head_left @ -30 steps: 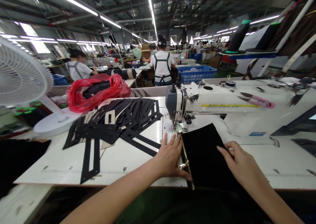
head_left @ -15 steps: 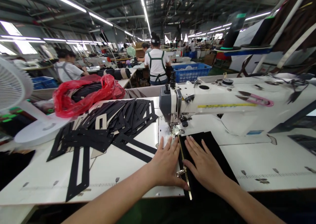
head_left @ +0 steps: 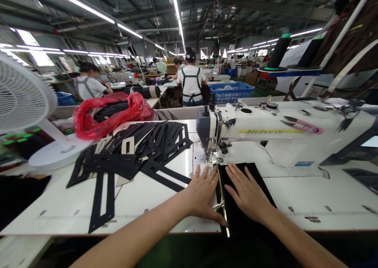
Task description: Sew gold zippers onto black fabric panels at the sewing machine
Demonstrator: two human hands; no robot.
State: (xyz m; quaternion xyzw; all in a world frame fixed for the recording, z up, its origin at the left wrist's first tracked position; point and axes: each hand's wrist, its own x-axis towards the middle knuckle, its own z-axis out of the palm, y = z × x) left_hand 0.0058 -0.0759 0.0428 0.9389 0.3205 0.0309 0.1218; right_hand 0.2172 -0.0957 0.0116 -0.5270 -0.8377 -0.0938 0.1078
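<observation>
Black fabric (head_left: 256, 181) lies on the white sewing table, its far edge near the needle area of a white sewing machine (head_left: 265, 120). A gold-toothed zipper (head_left: 226, 216) with a metal pull runs along its left part. My left hand (head_left: 202, 195) rests flat with fingers spread, fingertips near the presser foot and thumb on the zipper's near part. On the fabric right of the zipper lies my right hand (head_left: 246, 193), palm down with fingers extended. The underside of both hands is hidden.
Black cut frames (head_left: 110, 165) are piled on the left of the table. Behind them are a red plastic bag (head_left: 113, 114) and a white fan (head_left: 56, 142). Pink-handled snips (head_left: 304, 126) lie on the machine. Several people sit farther back, near a blue basket (head_left: 230, 92).
The camera view has shifted slightly. My right thumb has moved off the zipper's edge to the right. My left hand stays beside the zipper in nearly the same pose.
</observation>
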